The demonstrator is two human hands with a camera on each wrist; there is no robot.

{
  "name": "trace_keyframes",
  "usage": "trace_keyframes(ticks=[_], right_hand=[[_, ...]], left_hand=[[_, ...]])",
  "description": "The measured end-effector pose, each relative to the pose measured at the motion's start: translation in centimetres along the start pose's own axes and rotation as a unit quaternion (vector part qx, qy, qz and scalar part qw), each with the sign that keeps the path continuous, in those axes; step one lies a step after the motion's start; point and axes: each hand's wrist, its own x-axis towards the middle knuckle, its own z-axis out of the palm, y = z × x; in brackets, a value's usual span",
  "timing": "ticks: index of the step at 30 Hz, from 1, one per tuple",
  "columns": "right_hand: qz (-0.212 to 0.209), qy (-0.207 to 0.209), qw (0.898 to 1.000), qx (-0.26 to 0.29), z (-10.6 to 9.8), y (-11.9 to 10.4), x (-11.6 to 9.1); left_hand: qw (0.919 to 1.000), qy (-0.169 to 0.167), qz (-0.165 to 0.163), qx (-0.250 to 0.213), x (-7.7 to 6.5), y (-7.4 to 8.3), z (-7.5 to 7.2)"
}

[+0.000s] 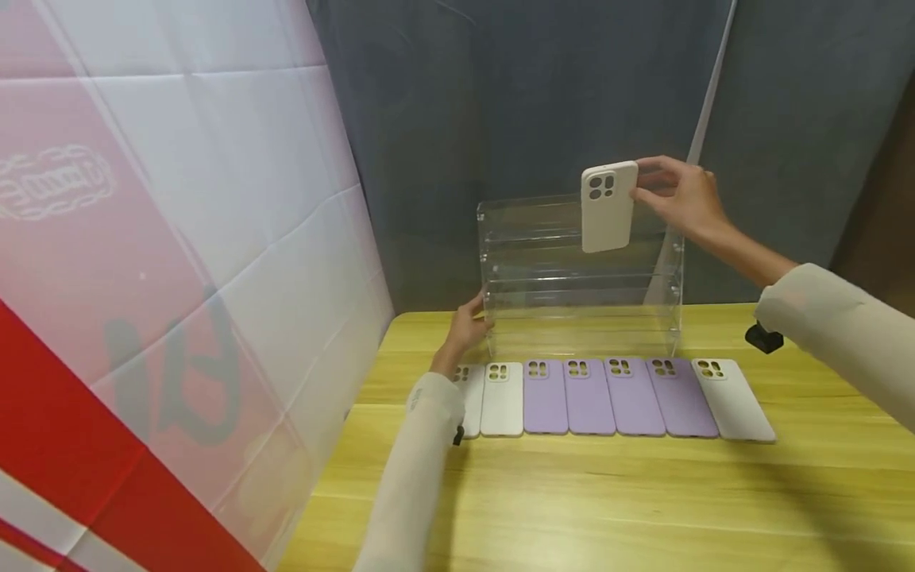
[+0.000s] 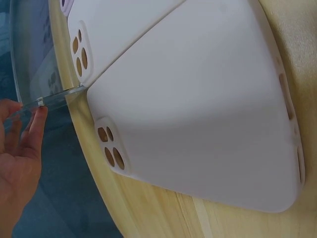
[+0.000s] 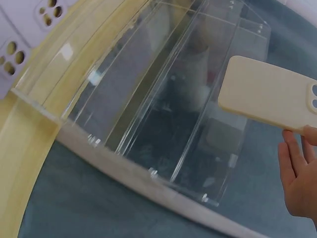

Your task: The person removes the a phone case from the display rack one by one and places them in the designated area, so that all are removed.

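Note:
Up in front of the clear acrylic rack (image 1: 572,300), my right hand (image 1: 682,195) pinches a cream phone case (image 1: 606,218) by its side edge. The case is upright, with its camera cutouts at the top. In the right wrist view the case (image 3: 267,91) hangs over the rack's upper tiers (image 3: 163,109). Down at the rack's left side, my left hand (image 1: 468,326) grips the edge of the side panel. The left wrist view shows thumb and fingers (image 2: 37,131) on either side of that clear panel (image 2: 59,96).
A row of phone cases lies in front of the rack: two white ones (image 1: 503,405) at left, several purple ones (image 1: 589,401), then a white one (image 1: 739,405) at right. The wooden table (image 1: 608,508) meets a printed cloth (image 1: 214,238) at left and a dark curtain (image 1: 422,159) behind.

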Motion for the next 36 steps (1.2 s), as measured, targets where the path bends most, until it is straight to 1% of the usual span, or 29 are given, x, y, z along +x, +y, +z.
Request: trace_keyframes(ticks=[5,12,19,26,28,34,36], right_hand=[[0.004,-0.001,1.0,-0.01,-1.5,1.5,-1.3],[0.003,-0.006,1.0,-0.029,-3.2,4.6,-3.6],[0.009,-0.02,0.999,-0.04,-4.2,7.1,-5.7],[0.012,-0.018,0.998,-0.059,-5.0,9.4,-7.7],[0.021,-0.023,0.998,-0.059,-5.3,10.1,-8.3],[0.06,-0.045,0.994,-0.083,-6.1,12.2,-10.2],[0.066,-0.053,0.992,-0.092,-6.2,12.9,-10.9]], left_hand=[[1.0,0.001,0.001,0.001,0.3,-0.1,-0.2],[1.0,0.002,0.006,0.0,0.4,-0.1,-0.7],[1.0,0.005,0.005,0.0,0.4,-0.5,-1.2],[0.9998,0.006,0.012,0.017,0.5,-0.8,-1.5],[0.9998,0.006,0.01,0.014,0.4,-0.8,-1.6],[0.9999,0.007,0.008,0.012,0.1,-0.8,-1.8],[0.9999,0.007,0.008,0.011,0.1,-0.8,-1.9]])
